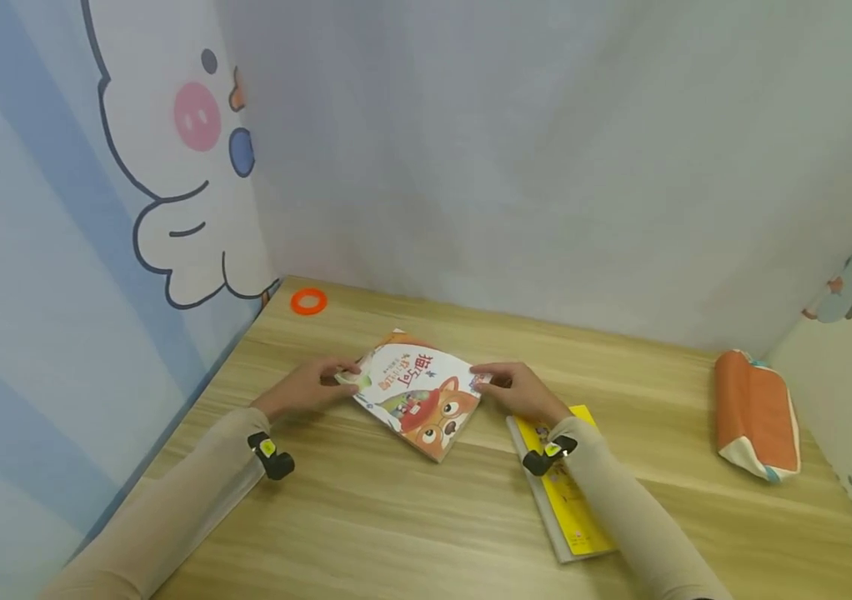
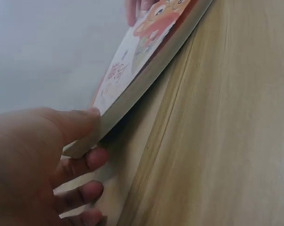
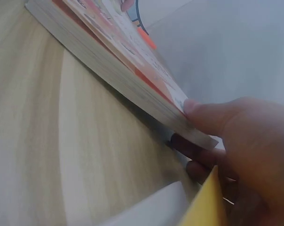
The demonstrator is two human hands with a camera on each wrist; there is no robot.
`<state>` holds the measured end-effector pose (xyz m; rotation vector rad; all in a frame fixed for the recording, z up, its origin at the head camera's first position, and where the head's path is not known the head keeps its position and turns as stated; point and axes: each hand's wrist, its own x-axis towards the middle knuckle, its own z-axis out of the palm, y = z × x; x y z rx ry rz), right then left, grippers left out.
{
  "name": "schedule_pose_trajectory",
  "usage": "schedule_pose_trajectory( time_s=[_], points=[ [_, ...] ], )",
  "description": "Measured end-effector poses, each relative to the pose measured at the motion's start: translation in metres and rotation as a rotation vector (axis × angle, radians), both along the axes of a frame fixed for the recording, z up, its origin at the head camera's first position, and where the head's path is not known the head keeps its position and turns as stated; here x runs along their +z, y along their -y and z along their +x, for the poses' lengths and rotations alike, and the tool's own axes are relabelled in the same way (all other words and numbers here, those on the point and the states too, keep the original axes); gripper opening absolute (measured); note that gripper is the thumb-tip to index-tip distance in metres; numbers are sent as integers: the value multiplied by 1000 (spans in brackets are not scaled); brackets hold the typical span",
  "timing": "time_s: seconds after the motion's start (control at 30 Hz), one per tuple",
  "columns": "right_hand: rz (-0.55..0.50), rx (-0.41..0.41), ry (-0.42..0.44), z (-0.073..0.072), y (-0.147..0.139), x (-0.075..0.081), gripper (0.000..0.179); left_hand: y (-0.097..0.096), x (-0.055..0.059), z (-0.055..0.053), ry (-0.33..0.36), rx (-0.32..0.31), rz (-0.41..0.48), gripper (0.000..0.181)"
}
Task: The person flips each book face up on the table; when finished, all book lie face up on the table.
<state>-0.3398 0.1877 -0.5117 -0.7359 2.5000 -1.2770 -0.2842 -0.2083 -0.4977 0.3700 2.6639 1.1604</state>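
A pale curtain (image 1: 486, 167) hangs beyond my hands, and a wood-grain tabletop (image 1: 366, 533) spreads beneath them. To the left of my grip, a blue-and-white drape (image 1: 13, 250) shows a big cartoon figure. Just ahead of my left hand (image 1: 304, 387) lies an orange ring (image 1: 295, 303). That hand pinches one corner of a picture book (image 1: 411, 383), thumb on top, fingers underneath. The book, cover up with a cartoon animal in glasses, sits between my hands; the gripped corners are raised off the wood. My right hand (image 1: 527, 392) clasps the opposite corner the same way. Under my right wrist lies a yellow book (image 1: 572, 508), partly covered by my sleeve (image 1: 621, 500). Well to the right of that grip rests an orange-and-white pouch (image 1: 759, 417).
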Motion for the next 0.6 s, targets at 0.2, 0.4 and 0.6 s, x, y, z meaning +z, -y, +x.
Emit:
schedule_pose_trajectory(
  time_s=[0.2, 0.4, 0.6],
  points=[
    [75, -85, -80, 7, -8, 2, 31, -9, 20, -7, 128, -8, -223, 49],
    [101, -118, -222, 22, -5, 16, 28, -11, 50, -21, 302, -78, -320, 47],
    [62, -41, -319, 57, 7, 27, 25, -20, 53, -42, 142, -62, -349, 43]
  ],
)
